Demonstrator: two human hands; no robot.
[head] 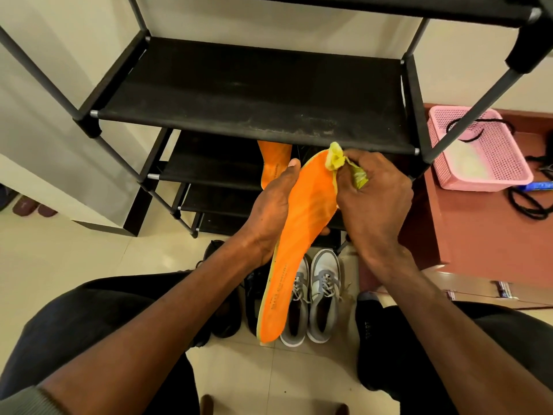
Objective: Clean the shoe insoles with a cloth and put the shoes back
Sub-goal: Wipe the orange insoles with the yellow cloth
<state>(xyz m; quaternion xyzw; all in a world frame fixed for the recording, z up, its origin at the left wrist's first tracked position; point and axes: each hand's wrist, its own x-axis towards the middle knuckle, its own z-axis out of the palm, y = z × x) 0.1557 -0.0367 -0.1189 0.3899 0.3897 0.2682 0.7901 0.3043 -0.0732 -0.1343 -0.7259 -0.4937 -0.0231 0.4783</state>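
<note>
**Wiping the toe end of an orange insole**

Head view: The left hand (270, 211) cradles an orange insole (294, 244) from underneath and along its left edge, thumb up near the toe, fingers curled round the edge. That grip keeps the printed upper face tilted toward the person and gives a firm backing to rub against. The right hand (371, 199) has its fingers closed round a bunched yellow-green cloth (338, 158), with the wad pressed on the insole's toe tip and right edge; bunching it likely gives a firmer pad for scrubbing. The insole is held in the air in front of the shoe rack (254, 94), heel end pointing down toward the lap.

A second orange insole (273, 163) lies on a lower rack shelf behind the hands, probably parked there out of the way; whether it is already cleaned cannot be told. On the floor between the knees stands a pair of grey and white sneakers (314, 298), laces up, with a dark shoe (253, 298) just to their left, close by for refitting. To the right, a pink basket (478, 151) sits on a reddish-brown surface (466, 223).
</note>
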